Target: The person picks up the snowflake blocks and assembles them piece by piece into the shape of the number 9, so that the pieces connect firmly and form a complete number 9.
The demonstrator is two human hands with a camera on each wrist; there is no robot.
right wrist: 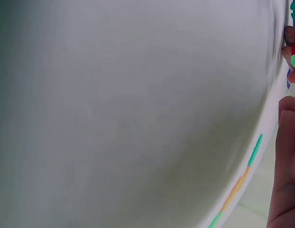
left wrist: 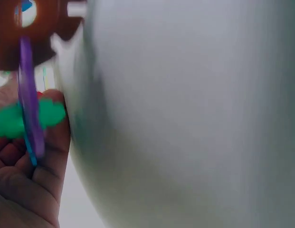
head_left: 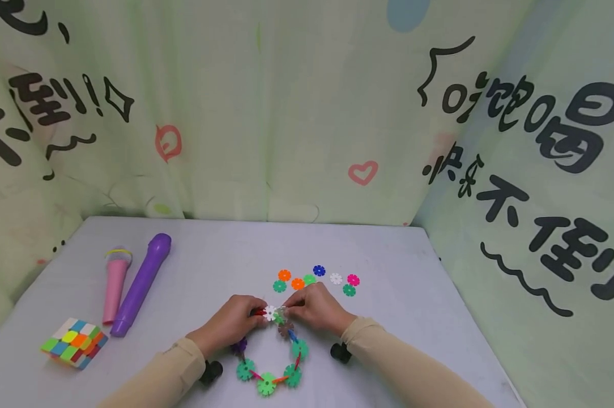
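Note:
A ring-shaped chain of interlocking notched plastic discs (head_left: pixel 267 385) lies on the table in the head view, in green, brown, purple and other colours. At the chain's far side my left hand (head_left: pixel 230 324) pinches it beside a red disc and a white disc (head_left: pixel 270 313). Opposite, my right hand (head_left: pixel 318 307) has its thumb and fingertips together at a pale disc by the white one; the fingers partly hide it. The left wrist view shows a green disc (left wrist: pixel 9 121) and a purple disc (left wrist: pixel 31 99) close to the palm. Only some right-hand fingers (right wrist: pixel 287 156) show in the right wrist view.
Several loose notched discs (head_left: pixel 298 284) lie beyond the hands. On the left of the white table (head_left: pixel 210 255) are a pink toy microphone (head_left: pixel 115 286), a purple microphone (head_left: pixel 141 285) and a puzzle cube (head_left: pixel 75 343). A printed curtain (head_left: pixel 286 113) hangs behind.

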